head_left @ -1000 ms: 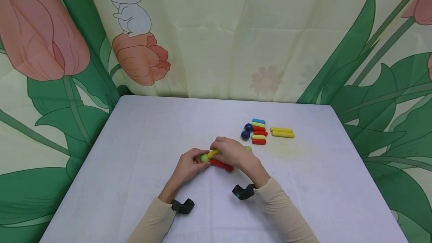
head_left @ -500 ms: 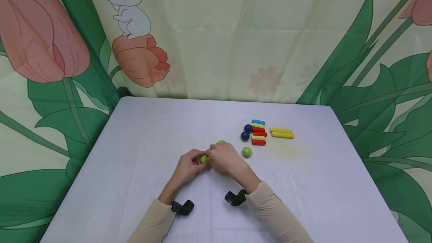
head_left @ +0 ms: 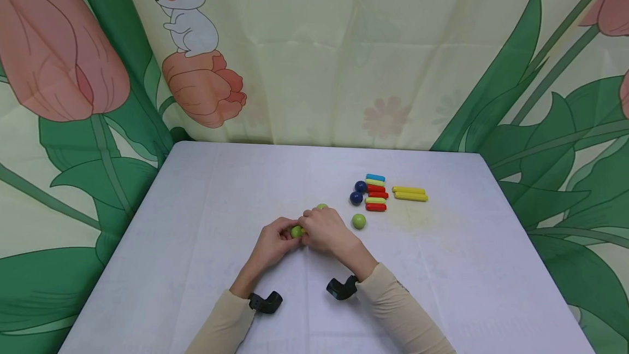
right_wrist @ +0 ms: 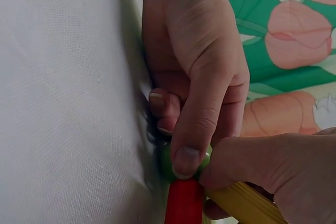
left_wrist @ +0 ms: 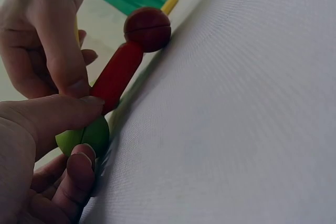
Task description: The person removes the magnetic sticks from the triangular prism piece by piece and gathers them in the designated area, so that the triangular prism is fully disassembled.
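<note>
My left hand point(head_left: 274, 240) pinches a green ball point(left_wrist: 84, 135) between thumb and fingers, low over the white cloth. A red stick point(left_wrist: 116, 74) runs from this ball to a dark red ball point(left_wrist: 148, 29). Beside it, my right hand point(head_left: 326, 231) grips a ridged yellow stick point(right_wrist: 247, 202), its end right at the green ball. The two hands meet there, the right thumb near the left thumb tip. In the head view the right hand hides the red pieces and most of the yellow stick. Another green ball point(head_left: 321, 206) peeks out behind the right knuckles.
To the right lies a loose green ball point(head_left: 358, 221). Beyond it are two dark blue balls point(head_left: 356, 198), a column of short red point(head_left: 375, 207), lime and blue point(head_left: 375, 177) sticks, and two longer yellow sticks point(head_left: 410, 196). A printed curtain point(head_left: 314, 70) hangs behind the table.
My right hand has moved left, closer to the left hand, covering the red pieces in the head view and uncovering the loose green ball. In the last half second both hands barely move.
</note>
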Motion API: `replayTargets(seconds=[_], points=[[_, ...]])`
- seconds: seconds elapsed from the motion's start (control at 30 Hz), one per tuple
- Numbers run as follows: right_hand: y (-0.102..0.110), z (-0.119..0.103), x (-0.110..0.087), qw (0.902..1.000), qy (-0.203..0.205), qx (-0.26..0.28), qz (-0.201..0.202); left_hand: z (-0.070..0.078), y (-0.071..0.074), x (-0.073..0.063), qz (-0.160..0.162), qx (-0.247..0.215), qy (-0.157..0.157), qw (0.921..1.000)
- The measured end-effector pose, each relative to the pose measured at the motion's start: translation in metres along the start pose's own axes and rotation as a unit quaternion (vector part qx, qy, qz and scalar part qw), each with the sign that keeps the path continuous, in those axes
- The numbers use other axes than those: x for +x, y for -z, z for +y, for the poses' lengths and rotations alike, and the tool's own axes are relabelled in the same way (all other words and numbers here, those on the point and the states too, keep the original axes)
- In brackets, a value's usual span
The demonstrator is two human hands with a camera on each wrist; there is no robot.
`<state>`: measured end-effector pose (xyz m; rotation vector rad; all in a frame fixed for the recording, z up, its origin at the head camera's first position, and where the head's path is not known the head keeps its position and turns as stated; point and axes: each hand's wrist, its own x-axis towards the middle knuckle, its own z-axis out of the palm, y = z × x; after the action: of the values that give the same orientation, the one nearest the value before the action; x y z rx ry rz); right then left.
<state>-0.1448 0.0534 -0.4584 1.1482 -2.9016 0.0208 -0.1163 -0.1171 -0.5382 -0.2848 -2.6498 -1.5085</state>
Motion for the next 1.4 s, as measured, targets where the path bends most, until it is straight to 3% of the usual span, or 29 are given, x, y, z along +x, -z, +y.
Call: replayTargets(seconds=[0.3, 0.47, 0.73, 0.93, 1.07, 1.4], points=[[0.002, 0.005, -0.002, 0.9999, -0.007, -0.006, 0.007, 0.003, 0.000, 0.001, -0.011, -0.010, 0.030, 0.9994], [0.009, 0.013, -0.006, 0.9987, -0.031, 0.040, -0.012, 0.004, 0.001, 0.000, -0.013, -0.015, 0.039, 0.9990], [0.020, 0.030, -0.019, 0.9963, -0.035, 0.077, -0.014, 0.005, 0.002, 0.001, -0.019, -0.022, 0.049, 0.9984], [0.027, 0.044, -0.031, 0.9853, -0.094, 0.142, -0.014, 0.007, 0.002, 0.002, -0.024, -0.020, 0.067, 0.9972], [0.028, 0.055, -0.040, 0.9774, -0.123, 0.172, 0.007, 0.008, 0.002, 0.002, -0.029, -0.014, 0.077, 0.9965], [0.021, 0.089, -0.064, 0.9809, -0.140, 0.118, 0.066, 0.008, 0.002, 0.001, -0.030, -0.013, 0.075, 0.9967]])
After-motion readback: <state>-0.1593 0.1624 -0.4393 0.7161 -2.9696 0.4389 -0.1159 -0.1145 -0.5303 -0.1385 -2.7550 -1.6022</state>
